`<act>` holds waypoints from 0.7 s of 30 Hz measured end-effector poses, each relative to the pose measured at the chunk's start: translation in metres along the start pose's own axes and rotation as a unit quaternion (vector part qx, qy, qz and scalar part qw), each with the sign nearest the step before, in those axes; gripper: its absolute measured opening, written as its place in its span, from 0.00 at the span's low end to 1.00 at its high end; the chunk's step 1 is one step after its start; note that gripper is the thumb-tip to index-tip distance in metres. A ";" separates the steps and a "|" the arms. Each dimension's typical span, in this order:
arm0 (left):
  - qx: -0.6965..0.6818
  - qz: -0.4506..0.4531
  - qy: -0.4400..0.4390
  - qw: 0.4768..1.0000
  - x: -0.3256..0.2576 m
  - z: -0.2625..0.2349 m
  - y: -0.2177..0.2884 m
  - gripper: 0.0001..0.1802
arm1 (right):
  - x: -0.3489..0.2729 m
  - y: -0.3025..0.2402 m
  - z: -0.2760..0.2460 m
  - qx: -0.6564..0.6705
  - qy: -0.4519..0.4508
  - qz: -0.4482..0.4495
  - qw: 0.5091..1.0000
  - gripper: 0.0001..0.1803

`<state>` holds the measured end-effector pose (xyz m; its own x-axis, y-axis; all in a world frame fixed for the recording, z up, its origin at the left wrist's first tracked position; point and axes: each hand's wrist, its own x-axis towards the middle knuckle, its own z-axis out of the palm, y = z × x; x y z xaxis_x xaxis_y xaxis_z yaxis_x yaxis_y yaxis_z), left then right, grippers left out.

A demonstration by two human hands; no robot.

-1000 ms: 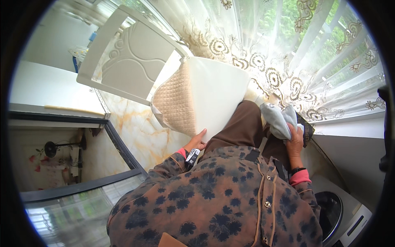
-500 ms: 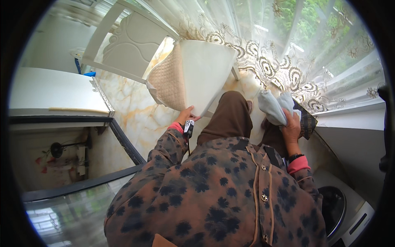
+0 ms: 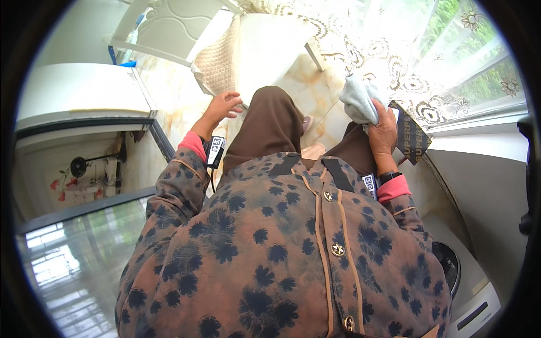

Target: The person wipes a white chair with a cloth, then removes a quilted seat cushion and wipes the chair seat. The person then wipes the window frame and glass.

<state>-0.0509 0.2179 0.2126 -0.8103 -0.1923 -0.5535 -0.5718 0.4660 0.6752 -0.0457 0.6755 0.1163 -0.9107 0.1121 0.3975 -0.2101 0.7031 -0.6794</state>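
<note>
A white chair [image 3: 267,48] stands ahead of my knees, its carved backrest to the left. A beige quilted seat cover [image 3: 220,59] lies bunched over the backrest side of the seat, leaving the rest bare. My left hand [image 3: 221,110] is just short of the seat cover's near corner, fingers apart and holding nothing. In my right hand [image 3: 384,128] is a crumpled pale grey-blue cloth [image 3: 359,100], gripped above my right knee near the curtain. The fingers' far side is hidden by the cloth and hand.
A dark printed box [image 3: 413,137] stands right of my right hand. Sheer embroidered curtains [image 3: 451,65] hang at the far right. A white-topped piece of furniture [image 3: 84,90] and a glossy glass-like surface [image 3: 84,265] are on the left. A black rounded object [image 3: 448,267] is lower right.
My left hand has come off the chair seat's edge and drawn back to the left, fingers loosening. My right hand keeps the cloth. The whole view has shifted.
</note>
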 end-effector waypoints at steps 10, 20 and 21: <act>0.311 0.228 -0.109 0.916 -0.009 0.113 -0.018 0.14 | -0.006 0.014 0.002 0.038 -0.004 0.034 0.999 0.32; 0.367 -0.016 -0.446 0.816 0.013 0.126 -0.116 0.26 | 0.007 0.006 0.020 0.013 -0.051 -0.007 0.999 0.32; 0.349 -0.025 -0.472 0.809 0.018 0.125 -0.125 0.27 | 0.009 0.005 0.023 -0.029 -0.061 -0.019 0.998 0.32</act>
<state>0.0216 0.2646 0.0571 -0.1406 0.3657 -0.9200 -0.1234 0.9155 0.3828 -0.0629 0.6639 0.1020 -0.9397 0.0003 0.3421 -0.2280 0.7449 -0.6270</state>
